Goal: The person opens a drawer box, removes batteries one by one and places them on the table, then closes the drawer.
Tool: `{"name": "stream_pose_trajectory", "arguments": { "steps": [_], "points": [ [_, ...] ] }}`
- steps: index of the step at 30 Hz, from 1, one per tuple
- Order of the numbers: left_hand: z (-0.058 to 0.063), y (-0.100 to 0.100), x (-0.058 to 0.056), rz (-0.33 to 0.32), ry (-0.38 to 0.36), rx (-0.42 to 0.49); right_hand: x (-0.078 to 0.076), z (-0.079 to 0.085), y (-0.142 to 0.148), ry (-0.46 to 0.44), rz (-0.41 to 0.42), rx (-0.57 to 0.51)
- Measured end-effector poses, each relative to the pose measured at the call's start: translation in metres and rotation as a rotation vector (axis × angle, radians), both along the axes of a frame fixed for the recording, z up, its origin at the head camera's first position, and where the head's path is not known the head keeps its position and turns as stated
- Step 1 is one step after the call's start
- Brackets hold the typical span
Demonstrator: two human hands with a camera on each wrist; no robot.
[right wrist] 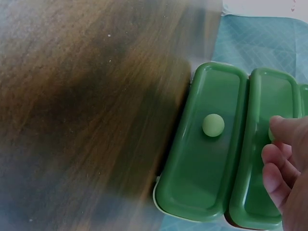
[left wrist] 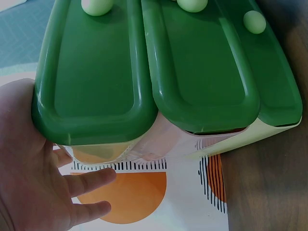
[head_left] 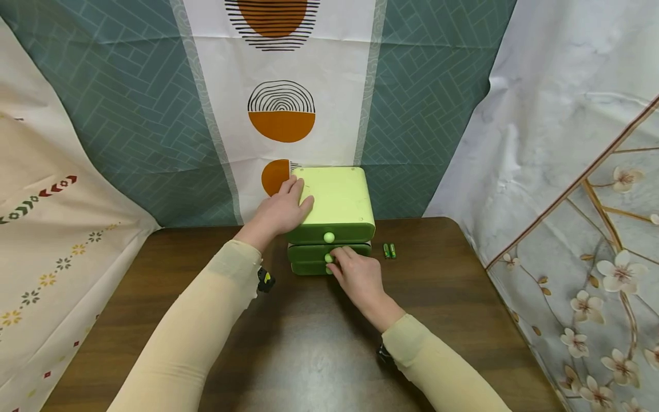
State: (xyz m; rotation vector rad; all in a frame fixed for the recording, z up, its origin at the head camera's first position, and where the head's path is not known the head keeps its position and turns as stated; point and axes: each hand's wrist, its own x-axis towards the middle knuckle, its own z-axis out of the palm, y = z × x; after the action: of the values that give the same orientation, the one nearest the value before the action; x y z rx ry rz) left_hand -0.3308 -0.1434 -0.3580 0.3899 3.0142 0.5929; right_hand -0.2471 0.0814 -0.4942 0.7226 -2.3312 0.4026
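Note:
A small light-green cabinet (head_left: 337, 194) with three dark-green drawers stands against the back cloth. My left hand (head_left: 282, 209) rests on the left edge of its top, fingers fairly straight; the left wrist view shows some of those fingers beside the cabinet's side. With thumb and fingers, my right hand (head_left: 360, 277) pinches the round knob (head_left: 328, 258) of the middle drawer (right wrist: 257, 183). That drawer juts out slightly, with a narrow dark gap behind its front (left wrist: 202, 72). Top drawer (head_left: 350, 232) and bottom drawer (right wrist: 192, 168) look closed. The right fingers mostly hide the middle knob in the right wrist view.
Two small green batteries (head_left: 389, 251) lie side by side on the brown wooden table (head_left: 298, 355), right of the cabinet. Patterned cloths hang behind the table (head_left: 427, 114) and along its left (head_left: 51, 246) and right (head_left: 556, 229) sides.

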Motion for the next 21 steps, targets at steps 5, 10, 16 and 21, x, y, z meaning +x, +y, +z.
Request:
{"name": "stream_pose_trajectory", "arguments": {
  "steps": [5,10,16,21],
  "points": [
    [0.001,0.0013,0.0012,0.003,-0.004,0.004,-0.0025,-0.0026,-0.0014,-0.009,-0.01,0.006],
    [0.0022,0.0027,0.0017,0.007,-0.01,0.003,-0.0032,-0.0051,-0.002,-0.014,-0.014,-0.007],
    [0.0016,0.0027,0.0009,0.009,-0.01,-0.005,-0.0024,-0.0065,-0.0019,-0.011,-0.013,-0.02],
    [0.0011,0.0017,0.0005,0.009,-0.009,-0.002,-0.002,-0.0063,-0.0018,-0.01,-0.007,-0.008]
  ]
}}
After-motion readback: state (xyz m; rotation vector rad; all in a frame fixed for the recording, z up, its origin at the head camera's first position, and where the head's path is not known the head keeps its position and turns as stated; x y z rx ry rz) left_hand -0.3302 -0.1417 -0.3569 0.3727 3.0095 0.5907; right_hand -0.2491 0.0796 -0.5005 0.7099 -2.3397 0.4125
